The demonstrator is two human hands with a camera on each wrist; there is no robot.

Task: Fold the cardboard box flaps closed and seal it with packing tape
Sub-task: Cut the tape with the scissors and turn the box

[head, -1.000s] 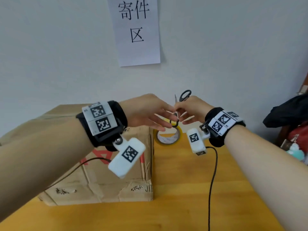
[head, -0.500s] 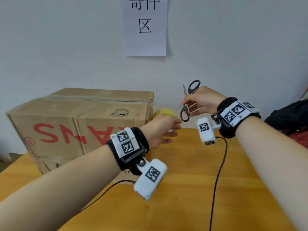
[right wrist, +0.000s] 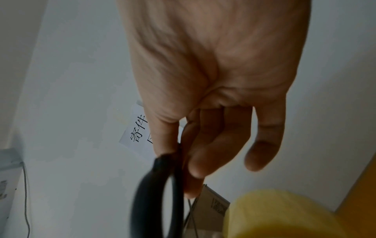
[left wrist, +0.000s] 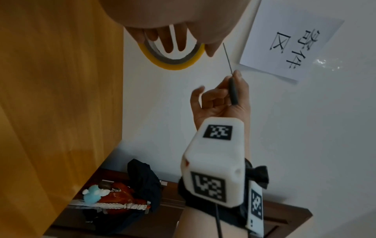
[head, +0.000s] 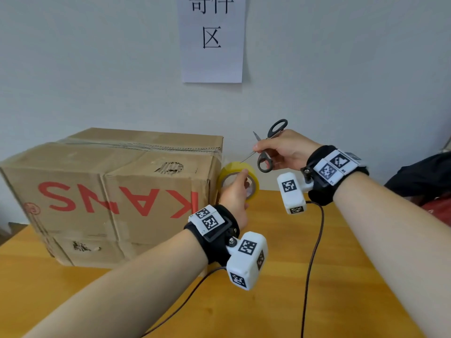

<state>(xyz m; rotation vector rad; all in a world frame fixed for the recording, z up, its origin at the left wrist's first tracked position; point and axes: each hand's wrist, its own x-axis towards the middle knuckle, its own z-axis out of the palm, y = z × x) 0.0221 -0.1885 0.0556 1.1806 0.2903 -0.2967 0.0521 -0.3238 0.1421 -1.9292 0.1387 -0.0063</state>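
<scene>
The closed cardboard box (head: 114,191) sits on the tabletop (head: 268,301), and just right of it the left hand (head: 235,196) grips the yellow tape roll (head: 238,181) while the right hand (head: 285,152) pinches open scissors (head: 267,148), whose blade tip might nick the left fingers.

A pale, evenly lit wall (head: 97,69) carries a white paper sign (head: 211,40) with black characters at 12 o'clock. The wooden bench (head: 268,301) meets it. At 3 o'clock, dark cloth (head: 419,176) lies on brown furniture (left wrist: 274,217).
</scene>
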